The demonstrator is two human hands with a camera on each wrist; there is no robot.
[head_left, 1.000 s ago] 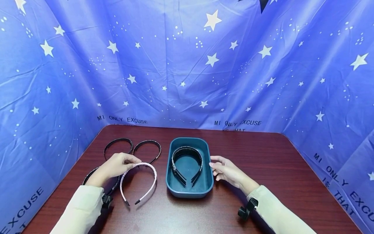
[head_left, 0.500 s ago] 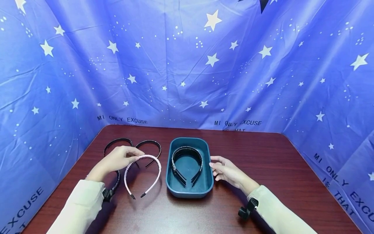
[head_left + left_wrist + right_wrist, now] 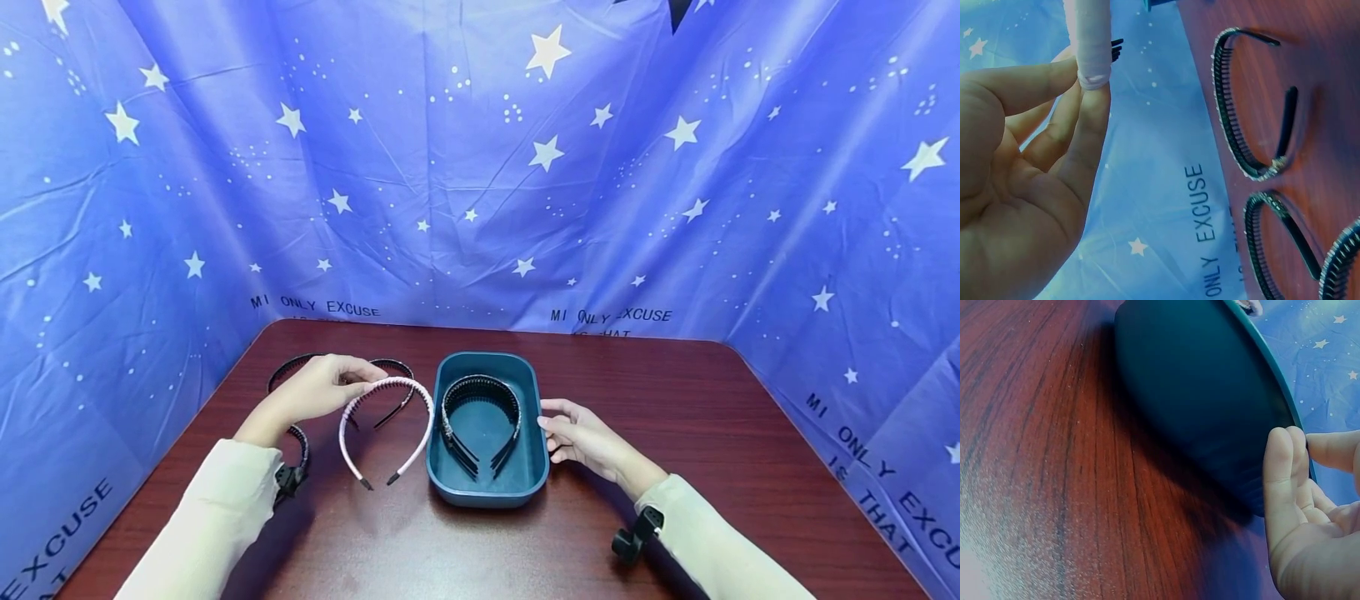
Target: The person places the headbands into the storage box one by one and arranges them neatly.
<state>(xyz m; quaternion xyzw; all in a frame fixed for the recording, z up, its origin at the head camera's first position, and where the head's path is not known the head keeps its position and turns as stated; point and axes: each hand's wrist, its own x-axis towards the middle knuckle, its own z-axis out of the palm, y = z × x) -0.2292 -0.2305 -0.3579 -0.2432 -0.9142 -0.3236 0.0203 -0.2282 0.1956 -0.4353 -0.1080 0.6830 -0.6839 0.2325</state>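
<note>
My left hand (image 3: 318,392) pinches the top of a pale pink headband (image 3: 397,381) between thumb and fingers. The band hangs with its dark tips downward, its right side overlapping the left rim of the dark teal box (image 3: 487,500) in the head view. Inside that box lie several black toothed headbands (image 3: 482,385), nested together. My right hand (image 3: 585,435) holds the box's right side by the rim, thumb at the edge and fingertips against the outer wall (image 3: 1204,394). In the left wrist view, the hand covers part of the pink band.
Dark headbands with sparkly trim lie on the left of the brown table (image 3: 637,375): one at the back left (image 3: 285,367), another headband (image 3: 393,364) beside it and a nearer headband (image 3: 303,446), all partly hidden by my left arm. A blue star-patterned curtain (image 3: 480,167) surrounds the table.
My left hand has carried the pink headband to the right and away from me, from the left of the table to the box's left edge. My right hand and the box have stayed put.
</note>
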